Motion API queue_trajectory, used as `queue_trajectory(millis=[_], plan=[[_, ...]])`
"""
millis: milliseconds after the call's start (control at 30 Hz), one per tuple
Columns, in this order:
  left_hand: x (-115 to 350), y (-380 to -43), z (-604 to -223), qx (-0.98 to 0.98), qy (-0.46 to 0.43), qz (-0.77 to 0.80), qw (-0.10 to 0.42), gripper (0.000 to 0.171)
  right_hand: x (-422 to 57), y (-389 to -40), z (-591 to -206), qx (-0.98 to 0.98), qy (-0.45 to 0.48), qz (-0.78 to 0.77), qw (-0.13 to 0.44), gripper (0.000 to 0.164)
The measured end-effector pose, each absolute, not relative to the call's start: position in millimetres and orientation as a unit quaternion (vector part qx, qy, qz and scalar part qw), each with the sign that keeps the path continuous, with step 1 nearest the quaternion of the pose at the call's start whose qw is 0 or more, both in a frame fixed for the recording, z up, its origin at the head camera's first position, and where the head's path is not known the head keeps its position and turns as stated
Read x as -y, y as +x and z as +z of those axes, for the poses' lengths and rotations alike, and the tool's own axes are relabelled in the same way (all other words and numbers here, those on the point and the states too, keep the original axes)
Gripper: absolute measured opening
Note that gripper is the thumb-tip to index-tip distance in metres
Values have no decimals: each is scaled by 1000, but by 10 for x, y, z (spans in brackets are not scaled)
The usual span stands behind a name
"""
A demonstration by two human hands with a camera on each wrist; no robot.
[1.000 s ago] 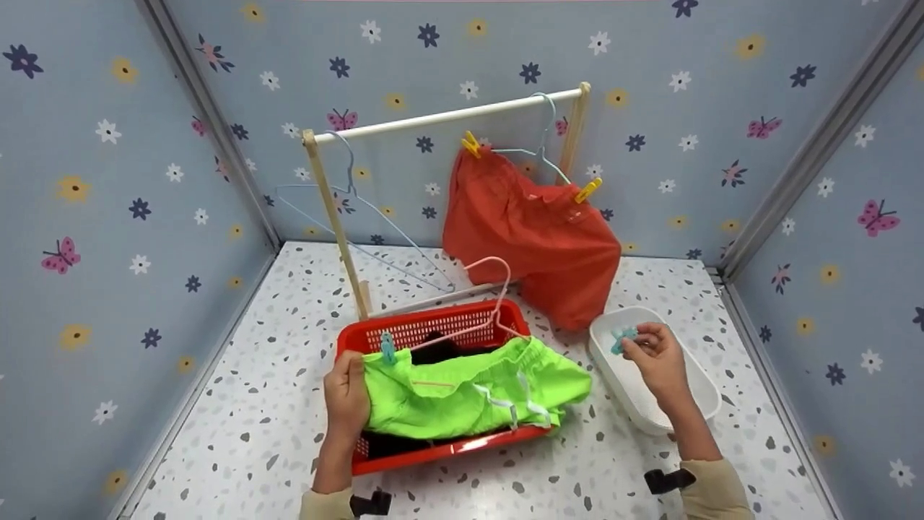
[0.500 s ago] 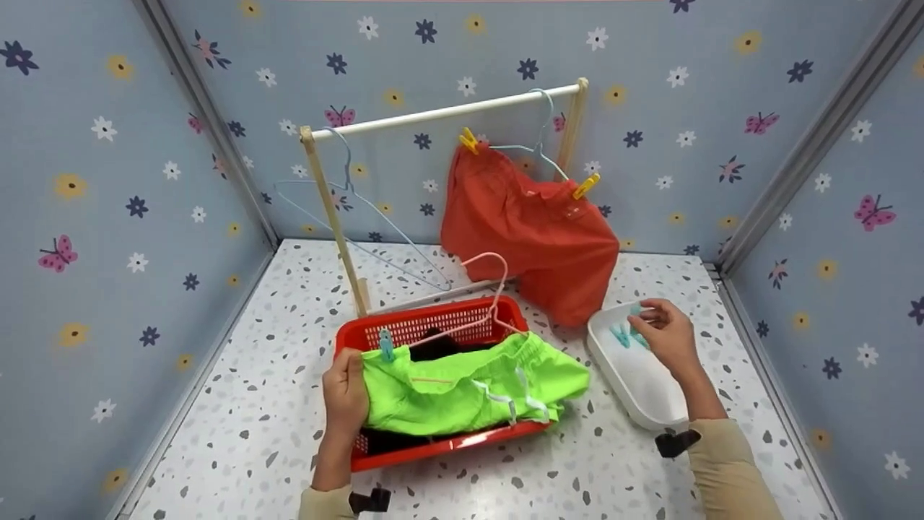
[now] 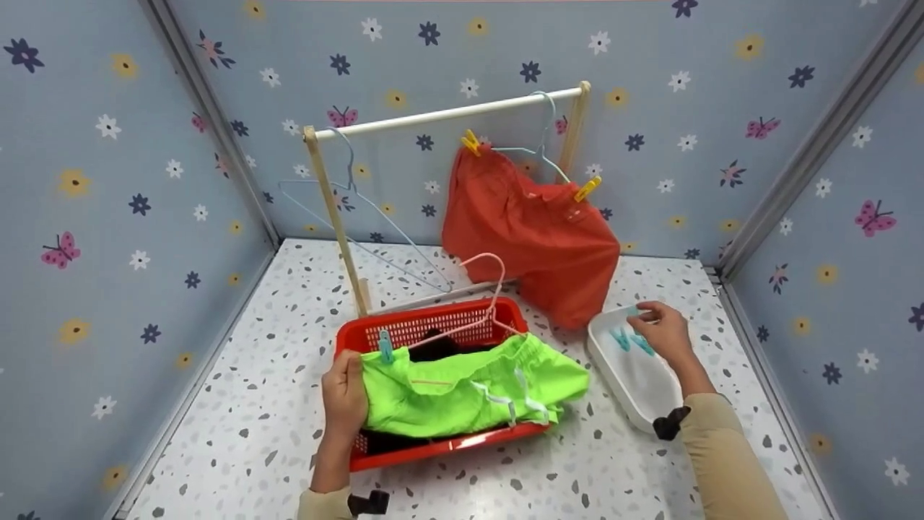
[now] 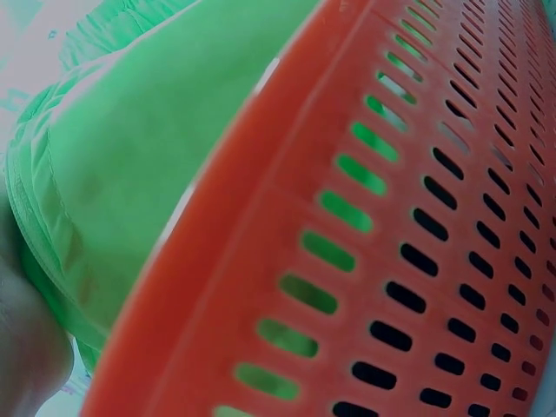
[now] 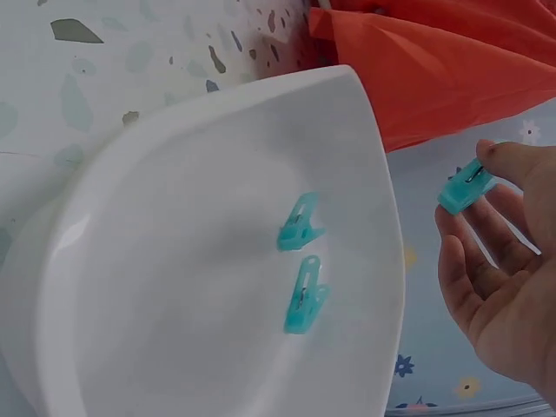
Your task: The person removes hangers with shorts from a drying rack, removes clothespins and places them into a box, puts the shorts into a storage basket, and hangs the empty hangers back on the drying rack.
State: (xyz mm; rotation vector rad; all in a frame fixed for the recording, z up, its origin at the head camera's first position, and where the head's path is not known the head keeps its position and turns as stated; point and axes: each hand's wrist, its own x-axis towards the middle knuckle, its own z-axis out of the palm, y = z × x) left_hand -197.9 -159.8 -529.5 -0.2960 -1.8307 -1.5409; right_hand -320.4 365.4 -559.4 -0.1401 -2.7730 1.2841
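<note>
My left hand (image 3: 343,393) grips the left end of bright green shorts (image 3: 462,408), which lie across a red basket (image 3: 404,458). A pink hanger (image 3: 499,285) runs along their waistband. One teal clothespin (image 3: 385,347) is clipped at the waistband's left side. Over the far end of a white tray (image 3: 610,372), my right hand (image 3: 663,334) pinches another teal clothespin (image 5: 466,185) between thumb and fingers. Inside the tray lie two more teal clothespins, one (image 5: 300,224) beside the other (image 5: 304,297). The left wrist view shows mostly basket wall and green cloth; the left fingertips are hidden there.
Behind the basket stands a rack with a white rail (image 3: 447,115). Red shorts (image 3: 534,238) hang from it on a blue hanger with two yellow clothespins (image 3: 588,189). A bare blue hanger (image 3: 390,224) hangs at the left. Dark cloth (image 3: 437,347) lies inside the basket.
My right hand has moved slightly up and right over the tray, and two clothespins have come into sight inside it. My left hand and the green shorts have stayed in place.
</note>
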Motion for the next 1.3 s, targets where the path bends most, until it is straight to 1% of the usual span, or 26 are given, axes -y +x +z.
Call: queue_trajectory(millis=[300, 533, 700, 967, 1300], plan=[[1622, -1972, -5345, 713, -119, -584, 369, 25, -3733, -3255, -5821, 918, -55, 392, 15, 43], [1626, -2001, -5296, 712, -114, -585, 372, 24, -3756, -3387, -5849, 919, -72, 388, -15, 42], [1621, -2012, -5260, 714, -104, -590, 363, 25, -3798, -3467, -5860, 921, -83, 378, -31, 41], [1607, -1988, -5299, 716, -99, -597, 348, 25, -3843, -3462, -5913, 918, -90, 380, -63, 41], [1615, -1958, -5323, 719, -92, -592, 352, 24, -3862, -3467, -5973, 923, -87, 371, -44, 36]])
